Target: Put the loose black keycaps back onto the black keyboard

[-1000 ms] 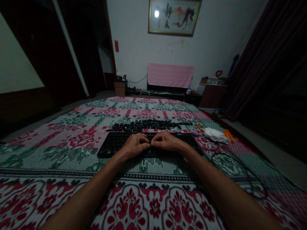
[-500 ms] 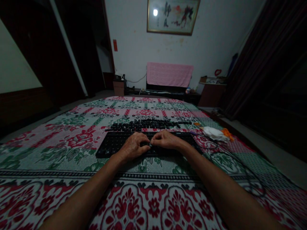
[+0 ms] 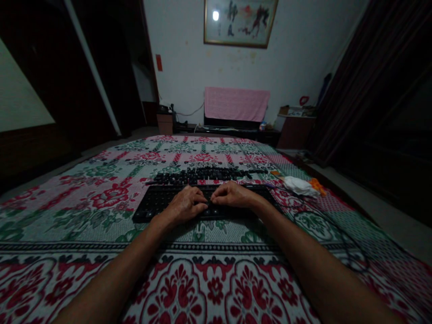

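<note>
A black keyboard (image 3: 148, 204) lies on the patterned bedspread, its left part showing rows of small studs where keycaps are off. My left hand (image 3: 187, 204) rests over its middle, thumb and forefinger slightly apart, with nothing visible between them. Just to the right, my right hand (image 3: 233, 195) hovers low over the keys, its thumb and fingertips pinched together. Whatever is in that pinch is too small and dark to make out. Behind the keyboard's far edge, loose black keycaps (image 3: 216, 173) are spread in a long band. My right hand and wrist hide much of the keyboard's right half.
To the right lie a crumpled white cloth (image 3: 300, 185), an orange cloth (image 3: 317, 186) and a black cable (image 3: 340, 234) looping over the bedspread (image 3: 216, 292). Beyond the bed stands a low cabinet with a pink towel (image 3: 236, 103) draped over a screen.
My hands, which met at the fingertips around something small, have parted a little. The left has drawn slightly left; the right stays pinched. The view has shifted slightly.
</note>
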Motion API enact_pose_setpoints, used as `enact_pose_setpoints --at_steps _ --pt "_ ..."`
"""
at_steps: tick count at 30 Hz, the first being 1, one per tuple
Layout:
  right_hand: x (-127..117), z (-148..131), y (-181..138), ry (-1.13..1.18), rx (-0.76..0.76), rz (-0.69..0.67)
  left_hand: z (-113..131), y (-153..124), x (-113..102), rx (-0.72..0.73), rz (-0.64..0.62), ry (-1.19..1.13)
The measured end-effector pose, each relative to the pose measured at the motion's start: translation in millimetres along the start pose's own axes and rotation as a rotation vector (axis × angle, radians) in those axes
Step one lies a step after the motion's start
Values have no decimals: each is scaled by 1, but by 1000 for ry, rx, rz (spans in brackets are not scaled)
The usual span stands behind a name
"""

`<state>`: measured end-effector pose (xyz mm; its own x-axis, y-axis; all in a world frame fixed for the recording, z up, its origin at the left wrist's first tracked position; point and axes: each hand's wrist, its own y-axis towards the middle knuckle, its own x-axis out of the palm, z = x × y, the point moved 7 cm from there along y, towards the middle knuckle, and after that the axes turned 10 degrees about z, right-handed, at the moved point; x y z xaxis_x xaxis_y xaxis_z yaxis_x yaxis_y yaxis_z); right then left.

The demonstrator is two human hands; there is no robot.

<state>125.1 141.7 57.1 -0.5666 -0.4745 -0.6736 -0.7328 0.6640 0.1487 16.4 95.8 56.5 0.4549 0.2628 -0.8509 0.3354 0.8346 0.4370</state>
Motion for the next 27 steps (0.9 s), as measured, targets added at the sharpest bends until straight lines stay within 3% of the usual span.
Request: enact_pose_setpoints --at_steps 8,22,27 --pt "6 3 3 -71 -31 0 5 2 -2 -72 -80 -47" --pt "9 -2 -1 -127 -58 -26 0 3 -1 -118 -37 -154" --pt "8 -1 1 -160 -52 -9 -8 2 0 -195 10 -190"
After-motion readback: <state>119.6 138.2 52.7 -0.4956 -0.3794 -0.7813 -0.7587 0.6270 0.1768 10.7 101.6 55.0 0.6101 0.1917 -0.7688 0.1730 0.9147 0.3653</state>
